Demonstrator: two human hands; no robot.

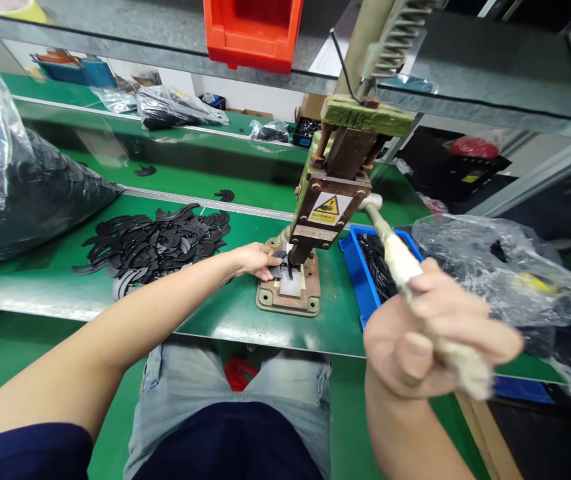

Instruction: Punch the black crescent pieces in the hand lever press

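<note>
The right hand (440, 327), blurred and nearest, is wrapped around the pale covered lever (400, 257) of the press. Below, a person's jeans (185, 400) show in front of the near edge of the green desk (215, 325).

Just in from that edge, about midway along it, sits the metal base (265, 303) of the press. The left hand (255, 260) pinches a flat black piece (278, 268) between thumb and fingers at the base, by the lower end of the press (322, 207), which bears a yellow warning label (329, 208).

Left of it, near the same edge, lies a heap of curved black pieces (160, 243); a large clear bag (10, 180) of dark contents fills the desk's left end. To the right stand a blue bin (358, 287) with black parts in it and, beside it, a crumpled clear bag (490, 267).

Past the pale strip (250, 211) at the desk's far edge lie loose black pieces (224, 195). Farther back rests another filled bag (180, 107). Above, a red bin (252, 53) juts from the front edge of a grey shelf (140, 30).
</note>
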